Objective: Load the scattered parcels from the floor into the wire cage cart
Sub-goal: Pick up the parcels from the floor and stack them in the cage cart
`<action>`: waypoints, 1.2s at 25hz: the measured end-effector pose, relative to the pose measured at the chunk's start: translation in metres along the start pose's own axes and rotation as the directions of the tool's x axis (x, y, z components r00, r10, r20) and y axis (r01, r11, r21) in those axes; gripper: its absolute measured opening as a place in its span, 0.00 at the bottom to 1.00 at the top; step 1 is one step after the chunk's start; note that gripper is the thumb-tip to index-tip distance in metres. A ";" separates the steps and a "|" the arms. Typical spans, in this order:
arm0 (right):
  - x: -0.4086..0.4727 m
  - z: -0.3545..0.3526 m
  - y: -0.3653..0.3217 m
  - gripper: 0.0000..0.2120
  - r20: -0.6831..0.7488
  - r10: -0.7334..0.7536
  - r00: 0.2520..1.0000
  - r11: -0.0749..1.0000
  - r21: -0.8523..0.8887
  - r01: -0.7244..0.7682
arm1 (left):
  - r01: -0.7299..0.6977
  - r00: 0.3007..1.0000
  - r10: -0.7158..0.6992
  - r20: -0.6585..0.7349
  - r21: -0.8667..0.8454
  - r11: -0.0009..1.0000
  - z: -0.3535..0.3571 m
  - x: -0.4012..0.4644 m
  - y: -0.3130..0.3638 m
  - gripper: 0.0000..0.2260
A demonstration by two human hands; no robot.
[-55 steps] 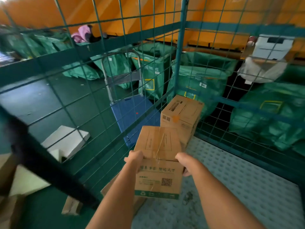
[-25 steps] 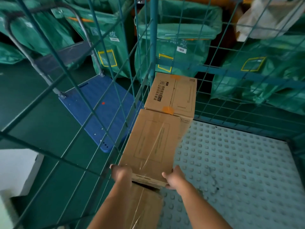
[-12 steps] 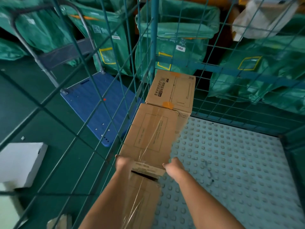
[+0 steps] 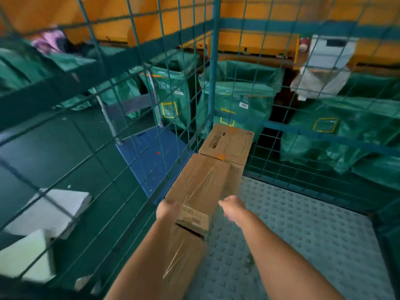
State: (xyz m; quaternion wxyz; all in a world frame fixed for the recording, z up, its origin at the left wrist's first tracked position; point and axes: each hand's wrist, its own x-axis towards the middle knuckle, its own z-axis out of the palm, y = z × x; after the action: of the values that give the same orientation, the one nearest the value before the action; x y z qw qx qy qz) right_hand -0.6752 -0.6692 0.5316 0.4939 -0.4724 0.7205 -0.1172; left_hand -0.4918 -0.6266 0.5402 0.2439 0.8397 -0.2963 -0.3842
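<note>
Beyond the mesh you face an orange wall point(image 4: 173, 16) above a dark green floor point(image 4: 49, 146). Green sacks point(image 4: 236, 98) stand in a row along the wall's foot. A blue platform trolley point(image 4: 149, 156) sits on the floor to your left, its metal handle upright. White flat boxes point(image 4: 54, 211) lie at lower left. A white printer-like unit point(image 4: 331, 53) sits at upper right.

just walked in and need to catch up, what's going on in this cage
A person is stacking cardboard parcels along the left wall of the wire cage cart. The left hand rests on the near left corner of the middle box, while the right hand sits just off its right side, blurred. That box butts against another box in the far corner, with a third box nearer. White parcels lie on the floor outside.
</note>
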 end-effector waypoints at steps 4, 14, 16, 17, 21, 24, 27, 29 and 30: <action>-0.056 -0.010 0.021 0.04 0.089 -0.135 0.987 0.990 -0.021 0.137 | -0.027 0.998 0.018 -0.058 -0.150 0.988 -0.012 -0.076 -0.044 0.02; -0.190 0.061 0.088 0.03 0.455 -0.222 0.862 0.924 -0.184 0.335 | 0.090 0.982 -0.152 -0.111 -0.430 0.898 -0.066 -0.252 -0.196 0.05; -0.211 0.092 0.092 0.03 0.508 -0.265 0.820 0.877 -0.227 0.424 | 0.131 0.966 -0.221 -0.136 -0.478 0.869 -0.082 -0.278 -0.230 0.05; -0.223 0.109 0.092 0.04 0.537 -0.287 0.793 0.847 -0.245 0.472 | 0.155 0.956 -0.253 -0.145 -0.484 0.862 -0.089 -0.290 -0.247 0.06; -0.284 0.193 0.094 0.09 0.693 -0.296 0.658 0.744 -0.265 0.614 | 0.228 0.897 -0.391 -0.207 -0.540 0.810 -0.124 -0.333 -0.328 0.09; -0.331 0.260 0.096 0.07 0.762 -0.242 0.601 0.671 -0.316 0.670 | 0.261 0.839 -0.490 -0.237 -0.614 0.745 -0.152 -0.360 -0.396 0.07; -0.378 0.324 0.099 0.04 0.804 -0.180 0.567 0.611 -0.361 0.705 | 0.283 0.780 -0.582 -0.230 -0.700 0.656 -0.180 -0.387 -0.464 0.06; -0.411 0.372 0.103 0.03 0.833 -0.159 0.530 0.561 -0.366 0.742 | 0.291 0.743 -0.630 -0.225 -0.739 0.608 -0.200 -0.405 -0.513 0.06; -0.424 0.395 0.106 0.03 0.842 -0.157 0.517 0.546 -0.362 0.755 | 0.293 0.727 -0.652 -0.218 -0.760 0.581 -0.209 -0.412 -0.534 0.06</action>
State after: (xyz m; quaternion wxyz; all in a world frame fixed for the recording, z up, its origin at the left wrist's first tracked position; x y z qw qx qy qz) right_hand -0.3825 -0.1580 0.5280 0.4610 -0.8130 0.2765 0.2237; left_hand -0.3792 0.0703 0.5279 0.4817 0.8046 0.1791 -0.2975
